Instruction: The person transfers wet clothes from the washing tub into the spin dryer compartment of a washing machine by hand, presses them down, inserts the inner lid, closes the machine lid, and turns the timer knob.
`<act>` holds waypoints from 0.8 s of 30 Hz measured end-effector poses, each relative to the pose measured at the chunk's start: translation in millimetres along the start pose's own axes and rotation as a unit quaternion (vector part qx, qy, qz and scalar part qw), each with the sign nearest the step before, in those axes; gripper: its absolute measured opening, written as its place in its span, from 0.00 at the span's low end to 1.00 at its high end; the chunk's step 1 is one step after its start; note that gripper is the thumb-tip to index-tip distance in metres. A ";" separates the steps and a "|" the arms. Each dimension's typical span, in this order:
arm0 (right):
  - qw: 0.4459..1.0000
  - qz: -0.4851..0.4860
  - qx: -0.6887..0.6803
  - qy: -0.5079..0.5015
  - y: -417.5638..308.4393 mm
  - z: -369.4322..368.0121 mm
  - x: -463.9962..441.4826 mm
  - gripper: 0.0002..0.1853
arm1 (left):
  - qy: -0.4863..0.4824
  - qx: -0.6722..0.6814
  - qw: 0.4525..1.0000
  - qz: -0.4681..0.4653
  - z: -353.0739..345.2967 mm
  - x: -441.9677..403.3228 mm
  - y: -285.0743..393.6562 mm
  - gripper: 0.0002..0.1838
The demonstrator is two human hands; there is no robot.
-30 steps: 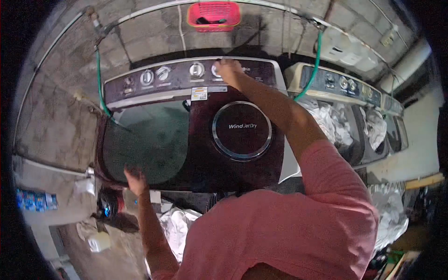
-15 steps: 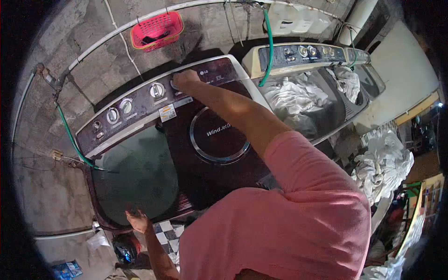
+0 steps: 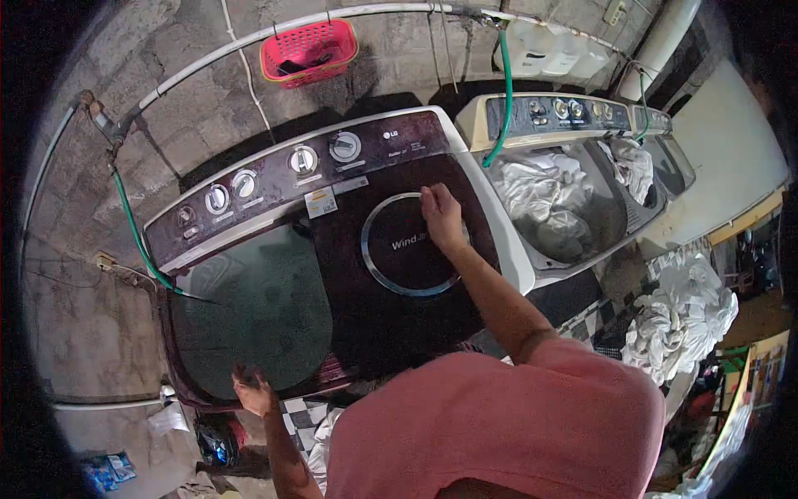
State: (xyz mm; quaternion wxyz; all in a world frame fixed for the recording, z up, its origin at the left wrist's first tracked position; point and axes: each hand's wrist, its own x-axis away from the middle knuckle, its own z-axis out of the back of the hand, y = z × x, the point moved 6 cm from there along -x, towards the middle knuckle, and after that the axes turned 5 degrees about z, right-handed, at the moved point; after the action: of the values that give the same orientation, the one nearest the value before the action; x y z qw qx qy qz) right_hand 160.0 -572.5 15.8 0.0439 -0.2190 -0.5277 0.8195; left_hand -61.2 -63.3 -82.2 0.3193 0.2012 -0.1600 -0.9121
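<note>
A dark maroon twin-tub washing machine point(image 3: 391, 333) stands before me. My right hand point(image 3: 444, 218) is over the round "Wind Jet" spin-dryer lid point(image 3: 391, 266), its fingers curled together with nothing visible in them. Behind it, a row of knobs includes the rightmost knob point(image 3: 345, 147), which no hand touches. My left hand point(image 3: 253, 392) is at the front edge of the wash tub point(image 3: 258, 316), fingers apart and holding nothing. Cloudy greenish-grey water seems to fill that tub. A green hose point(image 3: 133, 229) reaches into its left side.
On the right, a second twin-tub washer point(image 3: 532, 270) holds white laundry point(image 3: 544, 187). More white cloth point(image 3: 682, 312) is piled beyond it. A pink basket point(image 3: 309, 54) hangs from the white pipe point(image 3: 382, 10) on the wall. Whitish jugs point(image 3: 540, 50) stand behind the second washer.
My right hand has left the rightmost knob and come back toward me over the dryer lid. My left hand stays near the tub's front edge. The view has shifted slightly.
</note>
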 end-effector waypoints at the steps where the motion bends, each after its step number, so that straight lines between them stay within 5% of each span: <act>1: 0.997 -0.015 -0.079 0.002 7.8 -0.1 -1.1 0.15 | -0.001 0.003 1.000 -0.009 0.3 -1.1 4.8 0.19; 6: 0.997 -0.015 -0.079 -0.009 29.1 -8.2 -4.9 0.13 | 0.084 0.015 0.996 -0.028 -8.2 3.6 -20.9 0.18; 11: 0.994 0.045 -0.103 0.003 20.4 -8.3 -2.9 0.11 | -0.030 0.125 0.991 0.023 -0.1 2.1 -8.6 0.15; 16: 0.992 0.030 -0.118 -0.025 0.7 -5.6 -0.3 0.11 | -0.068 0.010 0.997 0.039 7.1 -0.5 12.9 0.14; 24: 0.995 0.028 -0.089 -0.028 13.2 -8.3 -3.0 0.11 | -0.040 0.036 0.998 0.025 12.6 2.8 17.9 0.11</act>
State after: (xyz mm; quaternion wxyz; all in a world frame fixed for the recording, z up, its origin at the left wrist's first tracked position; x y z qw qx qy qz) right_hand 168.1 -572.2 2.2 -0.0133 -0.2136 -0.5933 0.7760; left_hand -59.9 -76.4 -64.4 0.3281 0.1720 -0.2100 -0.9048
